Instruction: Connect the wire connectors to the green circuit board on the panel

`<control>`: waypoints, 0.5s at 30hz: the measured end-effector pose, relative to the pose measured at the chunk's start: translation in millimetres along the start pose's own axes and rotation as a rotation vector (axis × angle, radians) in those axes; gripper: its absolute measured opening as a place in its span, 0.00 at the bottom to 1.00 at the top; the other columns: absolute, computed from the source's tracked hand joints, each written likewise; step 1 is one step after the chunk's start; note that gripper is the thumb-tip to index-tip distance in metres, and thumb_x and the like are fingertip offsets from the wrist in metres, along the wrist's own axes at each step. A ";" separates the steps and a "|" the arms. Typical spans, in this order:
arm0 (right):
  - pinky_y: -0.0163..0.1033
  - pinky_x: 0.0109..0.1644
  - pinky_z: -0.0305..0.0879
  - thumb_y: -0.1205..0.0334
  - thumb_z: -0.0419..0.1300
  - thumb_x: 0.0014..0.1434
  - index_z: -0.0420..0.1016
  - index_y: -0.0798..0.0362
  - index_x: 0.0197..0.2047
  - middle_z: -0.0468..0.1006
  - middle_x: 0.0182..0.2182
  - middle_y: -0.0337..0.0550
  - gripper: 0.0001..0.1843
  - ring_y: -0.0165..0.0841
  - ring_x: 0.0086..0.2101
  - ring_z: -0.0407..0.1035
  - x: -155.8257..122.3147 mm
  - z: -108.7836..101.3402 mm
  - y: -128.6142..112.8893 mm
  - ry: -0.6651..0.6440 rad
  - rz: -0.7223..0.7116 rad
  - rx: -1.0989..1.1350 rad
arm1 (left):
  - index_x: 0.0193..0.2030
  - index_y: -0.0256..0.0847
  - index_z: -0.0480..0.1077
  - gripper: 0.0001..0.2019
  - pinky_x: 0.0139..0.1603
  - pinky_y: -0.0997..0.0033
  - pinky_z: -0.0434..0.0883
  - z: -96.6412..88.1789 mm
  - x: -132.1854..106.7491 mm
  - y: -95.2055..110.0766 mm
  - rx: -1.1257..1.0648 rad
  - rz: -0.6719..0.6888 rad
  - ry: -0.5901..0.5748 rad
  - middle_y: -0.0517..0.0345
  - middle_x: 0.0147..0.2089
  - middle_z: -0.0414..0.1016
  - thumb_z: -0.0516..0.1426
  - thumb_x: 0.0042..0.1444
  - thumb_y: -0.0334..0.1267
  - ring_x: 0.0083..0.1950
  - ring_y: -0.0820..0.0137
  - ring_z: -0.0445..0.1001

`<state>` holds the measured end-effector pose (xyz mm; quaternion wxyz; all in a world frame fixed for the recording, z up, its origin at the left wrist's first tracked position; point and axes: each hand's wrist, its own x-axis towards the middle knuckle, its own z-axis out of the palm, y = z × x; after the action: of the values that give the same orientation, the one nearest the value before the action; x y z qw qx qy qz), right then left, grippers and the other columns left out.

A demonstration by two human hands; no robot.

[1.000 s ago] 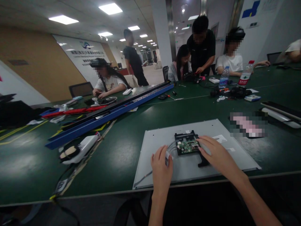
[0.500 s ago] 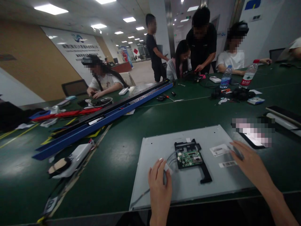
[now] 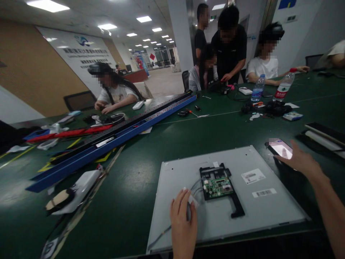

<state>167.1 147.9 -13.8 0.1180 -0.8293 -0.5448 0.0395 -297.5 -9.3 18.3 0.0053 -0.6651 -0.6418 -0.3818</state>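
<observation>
A flat grey metal panel (image 3: 272, 212) lies on the table before me. Mounted near its middle is a green circuit board (image 3: 217, 186) in a black plastic bracket (image 3: 237, 207). My left hand (image 3: 183, 216) rests on the panel's left side, fingers curled over a grey cable (image 3: 161, 235) that runs from the board side out past the palm. A white tag or piece of tape shows by its fingertips. My right hand (image 3: 303, 160) is over a phone (image 3: 281, 149) with a lit screen, right of the panel. Its thumb and forefinger are spread at the phone; the other fingers are partly hidden.
Long blue and black rails (image 3: 107, 147) cross the table's left side. A white device with a tan pad (image 3: 60, 201) lies nearer. Two bottles (image 3: 284, 88) and dark gear (image 3: 279, 108) stand farther right. Several people sit or stand beyond the table.
My right hand has left the panel's right edge and moved right, onto the phone. The left hand stays at the cable. A standing person at the back has shifted right.
</observation>
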 end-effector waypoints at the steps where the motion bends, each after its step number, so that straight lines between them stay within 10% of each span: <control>1: 0.55 0.40 0.63 0.28 0.51 0.52 0.45 0.59 0.70 0.72 0.50 0.73 0.55 0.62 0.45 0.71 -0.9 -1.7 -3.2 -0.023 0.020 0.011 | 0.53 0.43 0.69 0.14 0.59 0.49 0.68 -0.2 -0.1 -0.1 -0.007 -0.007 0.001 0.49 0.56 0.72 0.52 0.62 0.34 0.58 0.61 0.70; 15: 0.48 0.40 0.58 0.42 0.57 0.56 0.51 0.54 0.67 0.72 0.51 0.64 0.42 0.53 0.46 0.69 -21.0 -18.9 -31.7 0.238 0.037 -0.002 | 0.52 0.43 0.71 0.14 0.60 0.50 0.67 -0.3 -1.6 -0.5 -0.033 -0.015 0.009 0.50 0.55 0.73 0.52 0.62 0.34 0.58 0.61 0.70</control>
<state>134.0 137.9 10.7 0.1802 -0.8381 -0.5116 -0.0579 -297.9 -10.7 17.5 -0.0054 -0.6585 -0.6403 -0.3954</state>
